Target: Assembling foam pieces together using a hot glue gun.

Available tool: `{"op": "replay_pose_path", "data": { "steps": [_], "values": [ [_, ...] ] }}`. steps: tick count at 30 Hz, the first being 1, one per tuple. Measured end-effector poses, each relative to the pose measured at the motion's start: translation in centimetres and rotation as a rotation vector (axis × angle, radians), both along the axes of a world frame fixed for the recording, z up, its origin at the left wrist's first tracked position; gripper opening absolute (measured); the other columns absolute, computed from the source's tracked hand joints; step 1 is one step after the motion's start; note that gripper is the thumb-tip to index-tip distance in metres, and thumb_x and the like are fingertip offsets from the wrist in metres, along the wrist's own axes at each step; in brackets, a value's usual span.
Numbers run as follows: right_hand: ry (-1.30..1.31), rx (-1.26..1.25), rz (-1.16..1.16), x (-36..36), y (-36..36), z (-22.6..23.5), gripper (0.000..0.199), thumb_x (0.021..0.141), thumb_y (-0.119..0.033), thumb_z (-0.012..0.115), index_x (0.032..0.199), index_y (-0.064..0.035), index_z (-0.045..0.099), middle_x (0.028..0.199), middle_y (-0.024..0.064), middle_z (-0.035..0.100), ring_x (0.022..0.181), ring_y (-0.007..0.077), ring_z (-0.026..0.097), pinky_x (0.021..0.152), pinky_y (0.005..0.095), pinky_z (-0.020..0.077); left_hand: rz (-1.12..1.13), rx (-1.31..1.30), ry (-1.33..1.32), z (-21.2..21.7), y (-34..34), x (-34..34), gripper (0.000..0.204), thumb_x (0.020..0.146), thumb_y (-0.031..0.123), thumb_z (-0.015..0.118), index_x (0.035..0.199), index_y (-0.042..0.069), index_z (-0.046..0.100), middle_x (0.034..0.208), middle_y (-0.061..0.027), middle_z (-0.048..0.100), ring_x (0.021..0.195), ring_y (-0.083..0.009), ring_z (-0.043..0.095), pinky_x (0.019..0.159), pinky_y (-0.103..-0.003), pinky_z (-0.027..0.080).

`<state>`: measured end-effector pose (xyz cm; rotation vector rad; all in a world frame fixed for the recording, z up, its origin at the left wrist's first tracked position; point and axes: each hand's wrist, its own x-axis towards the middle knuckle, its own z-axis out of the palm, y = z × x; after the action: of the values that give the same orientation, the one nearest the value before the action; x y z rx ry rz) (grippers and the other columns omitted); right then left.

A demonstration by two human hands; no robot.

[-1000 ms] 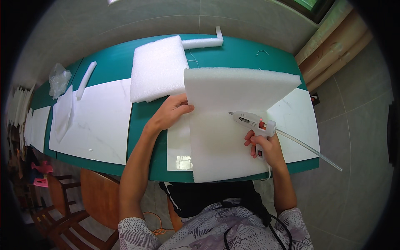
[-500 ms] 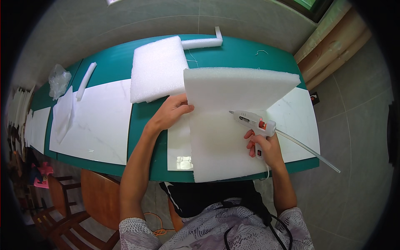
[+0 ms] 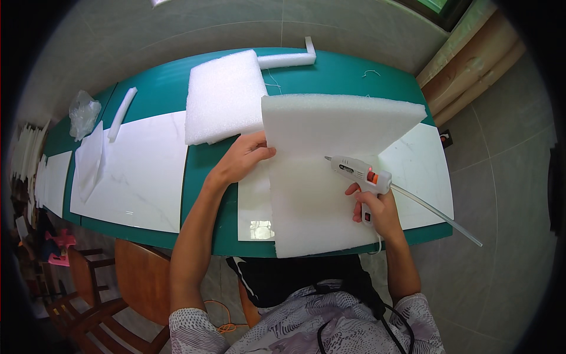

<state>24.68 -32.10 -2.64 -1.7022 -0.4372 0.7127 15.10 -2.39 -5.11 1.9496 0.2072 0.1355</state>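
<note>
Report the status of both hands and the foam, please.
Left hand at left edge of white foam; right hand gripping glue gun. Foam forms corner, back part upright. Cord below right hand, away from nozzle.

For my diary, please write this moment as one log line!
left hand: at left edge of foam | right hand: holding glue gun | glue stick: poking out gun's back | foam: back part upright

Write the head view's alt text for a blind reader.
A person's right hand holds a white glue gun over a flat foam panel, nozzle pointing left. The left hand touches the foam's left edge, where an upright panel rises. A green table lies beneath.
</note>
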Motion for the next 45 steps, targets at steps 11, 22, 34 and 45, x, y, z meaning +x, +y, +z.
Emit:
{"op": "replay_pose_path", "data": {
  "steps": [11,22,34,45],
  "values": [
    [-0.004,0.016,-0.007,0.0,0.0,0.2,0.03,0.081,-0.014,0.053,0.098,0.0089,0.061,0.078,0.0111,0.061,0.05,0.014,0.055,0.049,0.0297,0.0466,0.005,0.023,0.007,-0.2,0.1,0.1,0.044,0.082,0.025,0.051,0.117,0.002,0.064,0.112,-0.0166,0.066,0.1,-0.0259,0.06,0.097,-0.038,0.043],
    [0.039,0.056,-0.002,0.1,-0.8,0.1,0.033,0.081,-0.013,0.054,0.104,0.0095,0.06,0.08,0.0126,0.063,0.053,0.0146,0.058,0.048,0.0286,0.048,-0.018,-0.013,-0.024,0.0,0.0,0.0,0.041,0.084,0.02,0.052,0.117,-0.002,0.063,0.111,-0.0152,0.065,0.101,-0.0237,0.058,0.098,-0.035,0.042],
    [0.015,0.064,-0.128,1.7,-4.2,0.8,0.037,0.077,-0.012,0.054,0.107,0.0099,0.06,0.085,0.0152,0.065,0.05,0.0148,0.057,0.044,0.0277,0.0475,-0.02,-0.01,-0.021,0.0,0.1,0.1,0.038,0.083,0.016,0.052,0.114,-0.004,0.062,0.109,-0.0144,0.066,0.098,-0.0222,0.058,0.095,-0.033,0.042],
    [0.012,0.041,-0.27,2.0,-5.8,0.6,0.034,0.075,-0.014,0.055,0.101,0.007,0.062,0.088,0.0155,0.066,0.067,0.0209,0.067,0.05,0.0293,0.0524,-0.01,0.001,-0.029,-0.5,0.3,0.1,0.039,0.082,0.017,0.052,0.112,-0.006,0.061,0.107,-0.0144,0.065,0.098,-0.0219,0.057,0.094,-0.033,0.041]
  ]
}}
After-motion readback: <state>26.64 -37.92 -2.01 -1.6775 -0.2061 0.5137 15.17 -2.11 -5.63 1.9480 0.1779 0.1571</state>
